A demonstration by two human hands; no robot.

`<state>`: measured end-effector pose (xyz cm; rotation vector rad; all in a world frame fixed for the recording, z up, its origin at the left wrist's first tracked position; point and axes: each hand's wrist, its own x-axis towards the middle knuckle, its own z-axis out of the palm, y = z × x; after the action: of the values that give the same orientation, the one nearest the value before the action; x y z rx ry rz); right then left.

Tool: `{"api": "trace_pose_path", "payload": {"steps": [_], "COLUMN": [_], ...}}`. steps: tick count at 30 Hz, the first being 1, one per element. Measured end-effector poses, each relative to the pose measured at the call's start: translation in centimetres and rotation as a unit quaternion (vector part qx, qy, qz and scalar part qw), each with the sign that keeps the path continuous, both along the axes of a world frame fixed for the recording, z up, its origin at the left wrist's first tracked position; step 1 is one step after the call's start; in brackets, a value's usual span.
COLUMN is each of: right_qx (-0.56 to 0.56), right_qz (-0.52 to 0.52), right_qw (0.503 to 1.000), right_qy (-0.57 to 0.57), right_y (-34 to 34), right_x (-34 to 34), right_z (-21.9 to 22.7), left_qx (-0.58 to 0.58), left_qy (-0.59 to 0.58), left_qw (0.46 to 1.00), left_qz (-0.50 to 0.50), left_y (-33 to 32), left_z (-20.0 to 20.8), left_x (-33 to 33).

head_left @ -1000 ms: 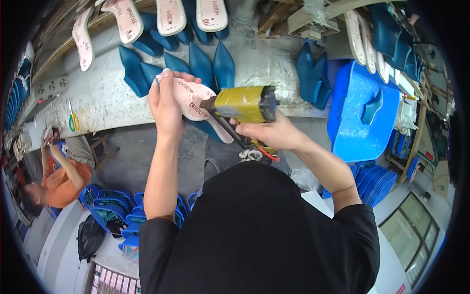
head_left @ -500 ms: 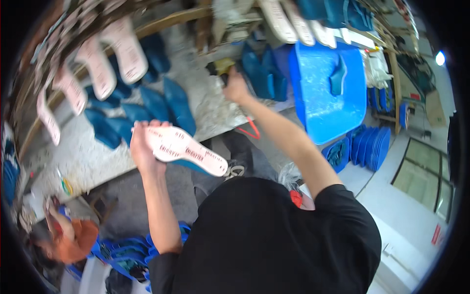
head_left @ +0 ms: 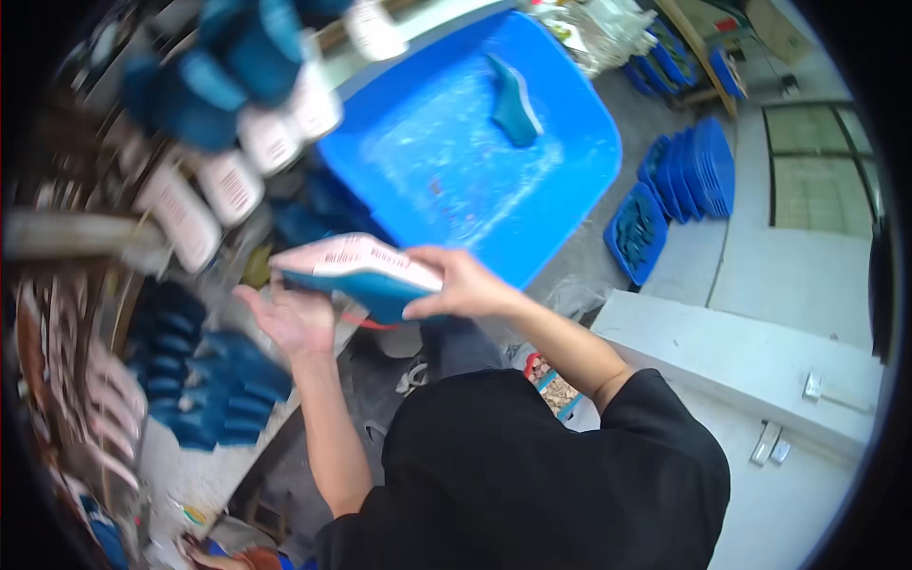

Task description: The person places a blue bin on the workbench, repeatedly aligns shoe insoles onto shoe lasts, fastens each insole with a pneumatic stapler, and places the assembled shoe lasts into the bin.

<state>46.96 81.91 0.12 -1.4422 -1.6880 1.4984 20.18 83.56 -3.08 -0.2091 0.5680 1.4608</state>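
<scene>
A blue shoe last [head_left: 380,293] with a pale pink insole on its upward face lies across the middle in front of me. My right hand [head_left: 461,285] grips one end of it, thumb below and fingers over the insole side. Under the other end is my left hand [head_left: 299,318], palm up and fingers apart; whether its fingertips touch the last I cannot tell. Just beyond both hands stands a big blue plastic tub [head_left: 446,180]. A single blue last [head_left: 516,103] rests inside it, toward the far right.
Several pink insoles [head_left: 228,185] and blurred blue lasts [head_left: 252,57] hang from a rack at the upper left. More blue lasts [head_left: 204,375] crowd the workbench on the left. At the right are stacked blue baskets [head_left: 698,171], a filled basket [head_left: 636,233] and a white ledge [head_left: 722,347].
The last with its insole has passed from my left hand to my right, which came back from the bench. My left hand has opened. The view has turned right, toward the tub.
</scene>
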Motion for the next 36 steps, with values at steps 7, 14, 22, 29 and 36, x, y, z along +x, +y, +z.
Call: {"api": "trace_pose_path", "payload": {"steps": [7, 14, 22, 29, 36], "right_qx": [-0.066, -0.118, 0.0, -0.054, 0.165], "right_qz": [-0.238, -0.305, 0.002, 0.201, 0.227], "right_qw": [0.967, 0.945, 0.989, 0.973, 0.949], "right_qy": [0.065, 0.027, 0.146, 0.101, 0.142], "right_y": [18.2, 21.5, 10.6, -4.9, -8.8], "right_x": [25.8, 30.0, 7.9, -15.6, -44.7], "right_z": [-12.7, -19.3, -4.2, 10.6, 11.5], "left_qx": [-0.19, -0.236, -0.046, 0.112, 0.019], "left_qy": [0.76, 0.685, 0.332, 0.362, 0.295], "left_qw": [0.568, 0.569, 0.929, 0.925, 0.871], "left_qz": [-0.251, -0.388, -0.153, 0.019, 0.392], "left_y": [7.5, 8.7, -4.7, -15.9, -25.5], "left_z": [-15.9, -10.5, -1.2, 9.4, 16.4], "left_x": [6.0, 6.7, 3.0, -10.8, -32.2]}}
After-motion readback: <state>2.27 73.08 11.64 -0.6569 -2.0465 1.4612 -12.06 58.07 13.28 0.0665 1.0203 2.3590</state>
